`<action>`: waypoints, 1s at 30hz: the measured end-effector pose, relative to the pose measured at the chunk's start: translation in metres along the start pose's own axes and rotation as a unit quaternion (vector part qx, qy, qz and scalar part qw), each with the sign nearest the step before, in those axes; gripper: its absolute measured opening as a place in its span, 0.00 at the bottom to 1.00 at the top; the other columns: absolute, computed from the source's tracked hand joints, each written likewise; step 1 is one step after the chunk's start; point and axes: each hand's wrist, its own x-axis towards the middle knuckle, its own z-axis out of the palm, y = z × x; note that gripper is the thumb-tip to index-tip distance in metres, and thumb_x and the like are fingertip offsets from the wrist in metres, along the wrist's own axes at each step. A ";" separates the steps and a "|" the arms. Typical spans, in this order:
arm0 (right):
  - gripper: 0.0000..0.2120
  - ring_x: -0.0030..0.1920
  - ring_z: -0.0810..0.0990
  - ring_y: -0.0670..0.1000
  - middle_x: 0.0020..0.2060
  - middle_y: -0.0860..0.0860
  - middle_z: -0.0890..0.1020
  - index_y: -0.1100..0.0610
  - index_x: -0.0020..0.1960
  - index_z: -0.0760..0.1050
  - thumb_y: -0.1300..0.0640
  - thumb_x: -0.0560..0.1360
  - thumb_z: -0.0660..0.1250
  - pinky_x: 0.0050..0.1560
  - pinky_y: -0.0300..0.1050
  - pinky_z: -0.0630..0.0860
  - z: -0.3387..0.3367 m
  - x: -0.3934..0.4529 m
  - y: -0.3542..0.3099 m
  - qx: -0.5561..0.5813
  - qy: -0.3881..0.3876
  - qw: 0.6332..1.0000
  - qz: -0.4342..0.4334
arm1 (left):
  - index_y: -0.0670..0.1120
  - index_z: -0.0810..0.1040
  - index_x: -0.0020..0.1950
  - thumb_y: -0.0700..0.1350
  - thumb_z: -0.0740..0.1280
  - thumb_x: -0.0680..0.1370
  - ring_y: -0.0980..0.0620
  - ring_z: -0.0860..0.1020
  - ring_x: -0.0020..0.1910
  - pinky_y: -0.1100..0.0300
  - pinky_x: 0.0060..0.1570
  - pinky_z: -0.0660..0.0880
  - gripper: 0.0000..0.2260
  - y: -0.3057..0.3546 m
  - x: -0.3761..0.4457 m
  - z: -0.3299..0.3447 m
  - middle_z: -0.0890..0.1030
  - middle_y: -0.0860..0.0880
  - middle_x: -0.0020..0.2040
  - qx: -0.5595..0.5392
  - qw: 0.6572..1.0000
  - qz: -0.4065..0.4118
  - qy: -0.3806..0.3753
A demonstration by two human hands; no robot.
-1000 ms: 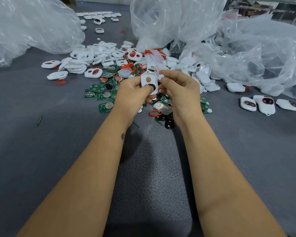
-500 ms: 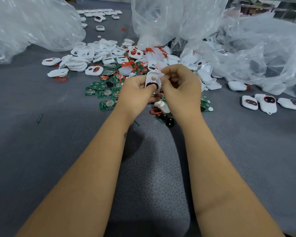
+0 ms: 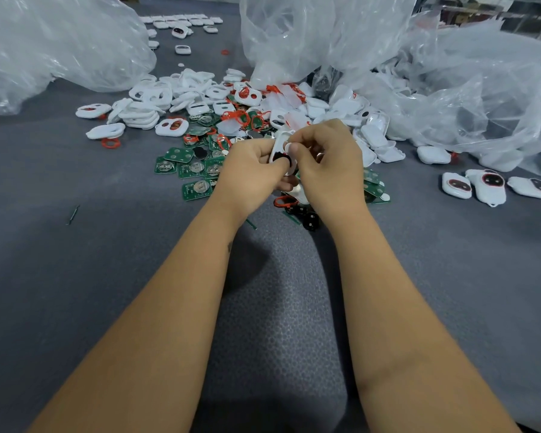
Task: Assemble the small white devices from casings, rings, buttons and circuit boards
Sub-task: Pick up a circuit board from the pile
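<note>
A: Now, leftmost entry?

B: Item one: a crumpled clear plastic bag (image 3: 53, 48) on the grey padded table (image 3: 60, 276). Just beside it, a heap of loose white plastic casing halves (image 3: 144, 110), with a flat red rubber ring (image 3: 110, 142) lying at its near edge.

A: Next along?

B: Item two: green square circuit boards with round silver battery clips (image 3: 196, 189), spread flat near the hands, probably so one can be picked without digging.

A: And the hands?

B: Item three: the left hand (image 3: 250, 173), fingers curled round a small white oval casing with a black round button in its lower opening (image 3: 281, 151). It holds the piece upright, above the pile, apparently to turn its face toward the other hand. Item four: the right hand (image 3: 328, 170), touching the casing, thumb and forefinger pinching a small white part (image 3: 289, 147) against the casing's upper edge. What that part is, I cannot tell. My reading: a piece is being seated in the casing.

A: Under the hands?

B: Loose black round buttons (image 3: 311, 220) and another red ring, partly hidden.

A: Right of that?

B: Item five: three finished white devices with dark, red-rimmed windows (image 3: 494, 186), set well apart from the loose parts, likely as the done lot. Item six: more clear plastic bags (image 3: 481, 89) behind, with white casings spilling from them.
</note>
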 end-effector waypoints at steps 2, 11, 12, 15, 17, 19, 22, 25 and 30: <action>0.06 0.40 0.71 0.37 0.41 0.46 0.71 0.55 0.42 0.78 0.65 0.73 0.67 0.43 0.25 0.65 0.000 0.001 0.000 -0.014 -0.005 1.000 -0.007 | 0.45 0.83 0.47 0.32 0.61 0.77 0.49 0.83 0.35 0.59 0.38 0.80 0.13 -0.001 0.000 0.001 0.84 0.39 0.42 0.014 1.000 0.001 -0.002; 0.04 0.42 0.70 0.45 0.43 0.48 0.72 0.59 0.44 0.79 0.65 0.74 0.67 0.42 0.37 0.66 0.000 -0.001 0.000 -0.049 -0.009 0.998 -0.022 | 0.36 0.82 0.50 0.32 0.61 0.77 0.48 0.82 0.35 0.49 0.44 0.83 0.10 -0.001 -0.001 0.002 0.83 0.40 0.40 0.046 0.999 0.006 -0.008; 0.04 0.42 0.70 0.45 0.43 0.48 0.72 0.58 0.44 0.79 0.65 0.74 0.67 0.42 0.37 0.66 0.000 -0.001 0.000 -0.051 -0.007 0.998 -0.022 | 0.36 0.82 0.50 0.32 0.61 0.77 0.47 0.82 0.36 0.47 0.45 0.82 0.10 -0.001 -0.001 0.002 0.83 0.39 0.40 0.044 0.999 0.006 -0.009; 0.04 0.43 0.70 0.45 0.43 0.47 0.73 0.58 0.44 0.79 0.65 0.74 0.66 0.43 0.41 0.67 0.002 -0.003 -0.001 -0.055 0.002 0.998 -0.022 | 0.38 0.82 0.48 0.31 0.60 0.76 0.46 0.82 0.38 0.46 0.46 0.82 0.11 0.000 -0.002 0.003 0.84 0.37 0.41 0.031 0.999 0.005 -0.011; 0.04 0.44 0.72 0.46 0.44 0.48 0.73 0.58 0.45 0.79 0.65 0.74 0.66 0.45 0.45 0.70 0.004 -0.003 0.000 -0.055 0.006 0.998 -0.021 | 0.38 0.82 0.47 0.30 0.60 0.76 0.48 0.81 0.35 0.50 0.44 0.83 0.11 0.000 -0.002 0.004 0.83 0.42 0.38 0.019 1.000 0.004 -0.015; 0.04 0.44 0.72 0.46 0.44 0.48 0.73 0.58 0.45 0.78 0.65 0.74 0.66 0.45 0.45 0.70 0.006 -0.003 0.000 -0.050 0.010 0.999 -0.018 | 0.37 0.81 0.46 0.30 0.60 0.77 0.50 0.78 0.32 0.54 0.39 0.81 0.11 -0.001 -0.002 0.004 0.81 0.45 0.34 0.017 1.000 0.003 -0.017; 0.06 0.45 0.72 0.46 0.46 0.50 0.74 0.59 0.49 0.76 0.66 0.73 0.68 0.49 0.43 0.71 0.008 -0.004 0.000 -0.021 0.031 0.999 -0.013 | 0.33 0.79 0.48 0.32 0.60 0.77 0.48 0.71 0.33 0.52 0.37 0.72 0.08 -0.002 -0.001 0.002 0.77 0.39 0.34 0.041 0.999 0.008 -0.007; 0.15 0.47 0.74 0.47 0.50 0.52 0.75 0.58 0.58 0.72 0.64 0.72 0.70 0.51 0.39 0.71 0.008 -0.004 0.001 0.017 0.040 0.999 0.025 | 0.33 0.80 0.51 0.31 0.61 0.77 0.46 0.79 0.36 0.52 0.41 0.80 0.09 0.000 -0.003 0.002 0.82 0.32 0.43 0.021 1.000 0.014 -0.006; 0.09 0.46 0.79 0.47 0.46 0.48 0.82 0.57 0.54 0.79 0.62 0.74 0.68 0.51 0.44 0.77 0.005 0.000 0.000 0.063 -0.023 0.992 0.108 | 0.41 0.81 0.54 0.30 0.61 0.76 0.40 0.79 0.44 0.38 0.50 0.79 0.13 0.001 -0.003 0.001 0.79 0.28 0.50 -0.011 1.000 0.006 -0.020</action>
